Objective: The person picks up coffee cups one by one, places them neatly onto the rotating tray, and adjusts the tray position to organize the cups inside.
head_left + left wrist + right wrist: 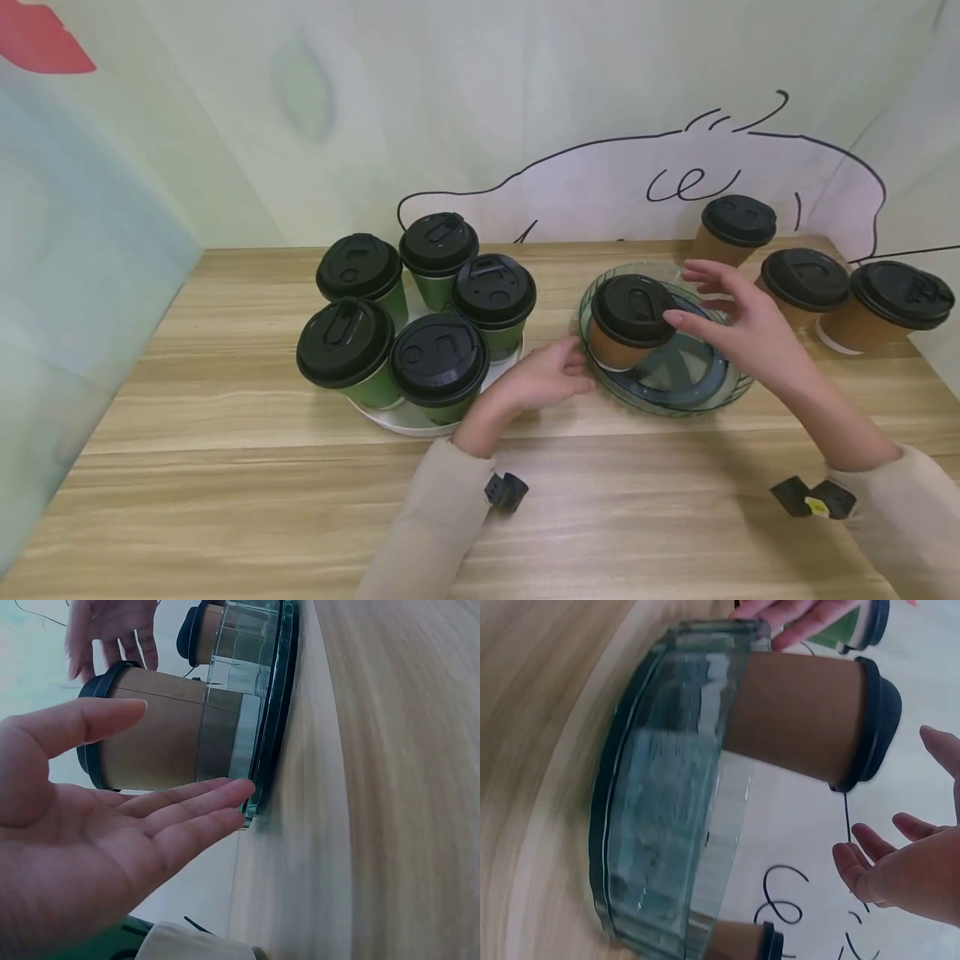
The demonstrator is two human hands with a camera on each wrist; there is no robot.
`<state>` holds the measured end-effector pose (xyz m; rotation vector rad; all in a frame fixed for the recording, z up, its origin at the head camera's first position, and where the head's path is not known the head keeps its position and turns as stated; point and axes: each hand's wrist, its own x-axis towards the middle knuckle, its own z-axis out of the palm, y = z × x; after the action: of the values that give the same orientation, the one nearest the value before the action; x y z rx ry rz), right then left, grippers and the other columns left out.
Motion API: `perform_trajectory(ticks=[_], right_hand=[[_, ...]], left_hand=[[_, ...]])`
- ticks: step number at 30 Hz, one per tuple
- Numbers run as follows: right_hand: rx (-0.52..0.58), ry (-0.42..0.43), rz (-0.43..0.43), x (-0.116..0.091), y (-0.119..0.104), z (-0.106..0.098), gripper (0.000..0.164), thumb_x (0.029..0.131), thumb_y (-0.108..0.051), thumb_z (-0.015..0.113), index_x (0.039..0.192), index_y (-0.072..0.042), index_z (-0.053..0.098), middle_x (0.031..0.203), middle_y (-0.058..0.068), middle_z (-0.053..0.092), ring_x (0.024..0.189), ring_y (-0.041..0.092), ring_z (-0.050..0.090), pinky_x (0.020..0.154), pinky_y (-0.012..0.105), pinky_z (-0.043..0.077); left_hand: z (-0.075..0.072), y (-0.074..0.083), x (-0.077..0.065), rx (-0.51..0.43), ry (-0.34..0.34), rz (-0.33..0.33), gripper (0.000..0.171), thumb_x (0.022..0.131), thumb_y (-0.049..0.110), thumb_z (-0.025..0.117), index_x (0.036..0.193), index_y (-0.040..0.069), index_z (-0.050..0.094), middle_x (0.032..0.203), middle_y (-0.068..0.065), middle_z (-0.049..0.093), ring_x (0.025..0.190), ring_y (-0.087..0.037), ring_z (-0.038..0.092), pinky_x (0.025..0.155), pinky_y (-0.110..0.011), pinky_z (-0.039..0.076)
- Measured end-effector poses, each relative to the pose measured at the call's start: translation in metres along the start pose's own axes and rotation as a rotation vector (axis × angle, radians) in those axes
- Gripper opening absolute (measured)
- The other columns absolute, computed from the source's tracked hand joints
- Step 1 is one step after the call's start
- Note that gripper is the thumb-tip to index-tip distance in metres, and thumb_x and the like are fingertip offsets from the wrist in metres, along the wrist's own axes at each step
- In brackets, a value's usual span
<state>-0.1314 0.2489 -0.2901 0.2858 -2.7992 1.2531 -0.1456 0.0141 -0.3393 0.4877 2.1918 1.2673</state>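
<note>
Cup (628,346), brown, with black lid (636,307), one, standing in the left part of a clear glass bowl (686,367) on a wooden table (262,517); left hand (551,375) extended at the bowl's left side, fingers straight and gripping nothing, whether touching the glass cannot be told; right hand (746,321) to the right of the lid, thumb and fingers parted and loosely bent, holding nothing, just apart from the cup. Also present: five lidded green cups (438,367) grouped on a white plate (407,427) at left, and three lidded brown cups (802,279) at right, beyond the bowl.
</note>
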Motion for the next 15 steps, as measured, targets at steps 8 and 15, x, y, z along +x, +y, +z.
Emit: perform_trajectory(ticks=[8,15], right_hand=[[-0.06,0.033,0.056,-0.005,0.008,-0.021,0.054,0.088,-0.029,0.061,0.136,-0.016,0.039,0.124,0.005,0.05,0.104,0.004,0.049,0.075,0.004,0.038],[-0.089,0.098,0.078,-0.006,0.018,-0.042,0.054,0.09,-0.029,0.058,0.138,-0.013,0.038,0.116,-0.004,0.052,0.092,-0.01,0.048,0.07,0.003,0.037]], left_hand=[[0.0,-0.003,0.0,-0.078,-0.019,0.034,0.073,0.086,0.001,0.055,0.144,-0.002,0.012,0.145,-0.019,0.027,0.132,-0.023,0.028,0.106,-0.03,0.025],[0.0,-0.007,0.002,-0.134,0.024,0.043,0.071,0.085,0.003,0.058,0.144,0.002,0.019,0.142,-0.019,0.032,0.13,-0.026,0.033,0.104,-0.032,0.03]])
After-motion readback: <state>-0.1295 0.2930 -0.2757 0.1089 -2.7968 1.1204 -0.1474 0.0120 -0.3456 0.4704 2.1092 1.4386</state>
